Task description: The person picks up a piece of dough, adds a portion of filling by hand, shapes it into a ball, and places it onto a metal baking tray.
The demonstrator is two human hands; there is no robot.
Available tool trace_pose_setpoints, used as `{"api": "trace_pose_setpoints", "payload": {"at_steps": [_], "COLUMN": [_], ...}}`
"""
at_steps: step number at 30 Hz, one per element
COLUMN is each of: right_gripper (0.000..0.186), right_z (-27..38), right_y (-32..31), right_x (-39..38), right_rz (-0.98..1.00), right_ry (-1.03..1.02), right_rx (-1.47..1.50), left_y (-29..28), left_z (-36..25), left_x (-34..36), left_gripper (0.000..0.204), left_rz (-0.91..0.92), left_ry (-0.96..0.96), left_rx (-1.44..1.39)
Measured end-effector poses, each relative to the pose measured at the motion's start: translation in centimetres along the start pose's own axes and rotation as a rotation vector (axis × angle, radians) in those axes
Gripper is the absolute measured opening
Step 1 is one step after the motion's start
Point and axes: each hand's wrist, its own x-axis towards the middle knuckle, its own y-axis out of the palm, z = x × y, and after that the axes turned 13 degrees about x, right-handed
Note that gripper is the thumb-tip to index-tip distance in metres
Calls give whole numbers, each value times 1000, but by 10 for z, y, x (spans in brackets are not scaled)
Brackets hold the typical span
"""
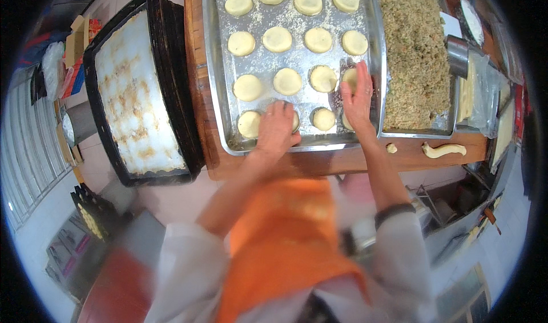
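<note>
Rows of pale round dough cakes (287, 81) lie on a large metal tray (334, 147) dusted with crumbs or flour. In the front row, my left hand (278, 130) is curled over one dough cake (295, 121), whose edge shows beside the fingers. My right hand (358, 99) is near the tray's right side, fingers stretched and thumb apart, against another dough cake (349, 79). A further cake is partly hidden under the right wrist. Between the hands sits a smaller, rounder dough piece (323, 119).
Right of the tray stands a metal pan (419, 133) of crumbly brown-green filling (415, 60) with a metal scoop (457, 55). A dough strip (444, 150) and a small dough bit (391, 148) lie on the wooden table (297, 164). Stacked dark baking trays (185, 94) stand at the left.
</note>
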Motion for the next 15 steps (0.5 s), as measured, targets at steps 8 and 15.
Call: {"api": "trace_pose_setpoints", "payload": {"at_steps": [8,15], "right_gripper": [61,67], "right_z": [29,36], "right_y": [-50,-55], "right_x": [-54,-46], "right_rz": [405,342], "right_ry": [219,240], "right_rx": [-178,-317], "left_y": [34,133], "left_z": [-10,38], "left_x": [-98,-93], "left_gripper": [47,43], "left_rz": [-139,-225], "left_ry": [530,300], "left_rx": [52,154]}}
